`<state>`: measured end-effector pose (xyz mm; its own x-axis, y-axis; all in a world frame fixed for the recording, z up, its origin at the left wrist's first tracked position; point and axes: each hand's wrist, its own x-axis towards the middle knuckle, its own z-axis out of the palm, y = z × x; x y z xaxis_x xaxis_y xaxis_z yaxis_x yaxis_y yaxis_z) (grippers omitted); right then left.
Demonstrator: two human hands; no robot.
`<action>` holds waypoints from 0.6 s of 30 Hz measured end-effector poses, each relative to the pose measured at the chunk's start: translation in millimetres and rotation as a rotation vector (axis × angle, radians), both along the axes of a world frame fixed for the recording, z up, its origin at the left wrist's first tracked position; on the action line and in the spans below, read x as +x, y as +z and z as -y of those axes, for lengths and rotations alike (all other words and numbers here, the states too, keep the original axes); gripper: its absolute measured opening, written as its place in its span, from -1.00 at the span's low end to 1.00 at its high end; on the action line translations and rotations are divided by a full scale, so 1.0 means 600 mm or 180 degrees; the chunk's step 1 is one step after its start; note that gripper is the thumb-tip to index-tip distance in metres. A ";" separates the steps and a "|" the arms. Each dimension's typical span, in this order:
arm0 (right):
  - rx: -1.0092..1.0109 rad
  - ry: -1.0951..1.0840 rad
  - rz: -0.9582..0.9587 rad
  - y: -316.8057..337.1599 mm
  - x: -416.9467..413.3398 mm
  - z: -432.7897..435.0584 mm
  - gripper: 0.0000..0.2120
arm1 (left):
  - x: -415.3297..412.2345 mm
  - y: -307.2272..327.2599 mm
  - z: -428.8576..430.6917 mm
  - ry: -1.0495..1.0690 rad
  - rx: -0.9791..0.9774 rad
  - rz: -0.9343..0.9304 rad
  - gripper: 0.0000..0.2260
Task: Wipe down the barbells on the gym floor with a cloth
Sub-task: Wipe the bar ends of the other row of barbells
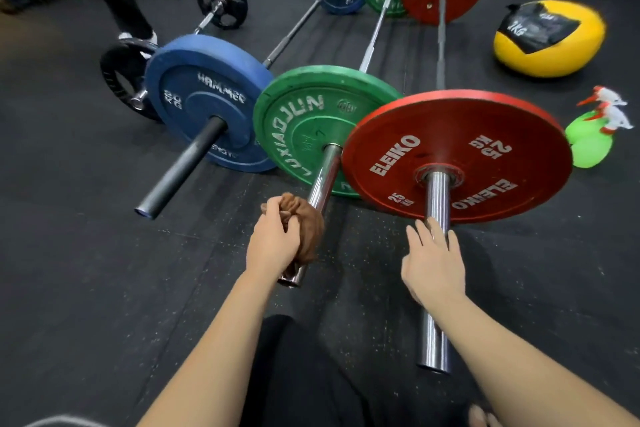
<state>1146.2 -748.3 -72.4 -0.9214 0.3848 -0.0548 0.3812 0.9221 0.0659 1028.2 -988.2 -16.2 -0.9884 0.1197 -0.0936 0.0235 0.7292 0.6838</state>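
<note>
The cloth [303, 215] is clenched in the left grip [273, 246], wrapped round the sleeve of the green bar [325, 170] near its tip. The right grip [434, 267] is released, its straight fingers laid on the red bar [437, 198]. The cloth is best wrapped fully round and twisted along the sleeve, up to the plate [311, 121].

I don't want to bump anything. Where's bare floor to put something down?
The biggest bare floor is left of the black bar end. Another patch lies right of the long chrome bar end, below the spray bottles. Crowded: the blue plate, green plate and red plate stand close.
</note>
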 end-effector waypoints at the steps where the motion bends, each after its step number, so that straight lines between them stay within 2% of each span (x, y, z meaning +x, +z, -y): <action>1: 0.0048 -0.0018 0.0066 0.001 0.002 -0.003 -0.45 | -0.003 -0.011 0.000 -0.0133 -0.0086 -0.0013 -0.65; 4: 0.0168 -0.0061 0.0170 -0.005 0.008 -0.011 -0.46 | -0.003 -0.043 -0.013 -0.0341 -0.0268 -0.0104 -0.63; 6: 0.0248 -0.0004 0.0158 -0.011 0.013 -0.012 -0.49 | 0.006 -0.062 -0.028 -0.0318 -0.0639 -0.0273 -0.61; 8: 0.0310 0.0092 0.0001 -0.005 0.003 -0.005 -0.52 | 0.015 -0.076 -0.041 -0.0287 -0.0980 -0.0565 -0.60; 10: 0.0073 0.0170 -0.0200 0.017 -0.028 0.014 -0.52 | 0.019 -0.085 -0.052 -0.0229 -0.1023 -0.0818 -0.59; 12: -0.0580 0.0510 -0.0250 0.048 -0.079 0.045 -0.48 | 0.019 -0.087 -0.057 -0.0172 -0.0989 -0.0937 -0.57; 14: -0.1629 0.0762 0.0065 0.088 -0.137 0.083 -0.40 | 0.016 -0.089 -0.057 -0.0183 -0.0982 -0.0981 -0.55; 16: -0.2710 0.0475 0.0521 0.128 -0.186 0.112 -0.32 | 0.012 -0.090 -0.055 -0.0198 -0.0859 -0.0900 -0.46; 18: -0.3483 0.0041 0.0874 0.146 -0.218 0.128 -0.34 | 0.008 -0.092 -0.050 -0.0149 -0.0618 -0.0816 -0.32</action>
<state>1015.6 -825.2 15.0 -0.8298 -0.0040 -0.5580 0.4682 0.5391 -0.7001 1033.0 -958.3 -71.6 -0.9766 0.1700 0.1320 0.2137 0.8395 0.4996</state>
